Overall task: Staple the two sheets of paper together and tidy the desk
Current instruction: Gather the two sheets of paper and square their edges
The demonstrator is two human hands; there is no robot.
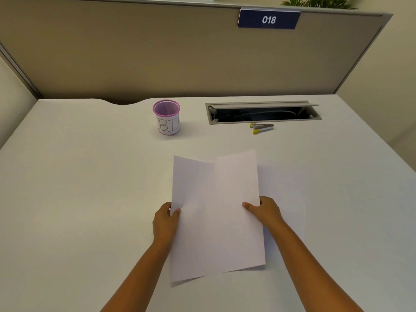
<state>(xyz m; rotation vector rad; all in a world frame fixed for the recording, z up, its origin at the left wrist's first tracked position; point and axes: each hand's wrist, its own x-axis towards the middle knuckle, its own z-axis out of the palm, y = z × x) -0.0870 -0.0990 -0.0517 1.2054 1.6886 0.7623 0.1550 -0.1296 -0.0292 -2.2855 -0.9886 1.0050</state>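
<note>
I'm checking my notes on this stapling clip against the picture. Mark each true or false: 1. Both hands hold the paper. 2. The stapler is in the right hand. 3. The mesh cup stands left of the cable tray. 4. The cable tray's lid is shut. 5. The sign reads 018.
1. True: the left hand and right hand grip the paper by its sides.
2. False: the stapler lies on the desk, in front of the cable tray.
3. True: the mesh cup stands left of it.
4. False: the lid is raised, and cables show.
5. True: the sign reads 018.
</note>
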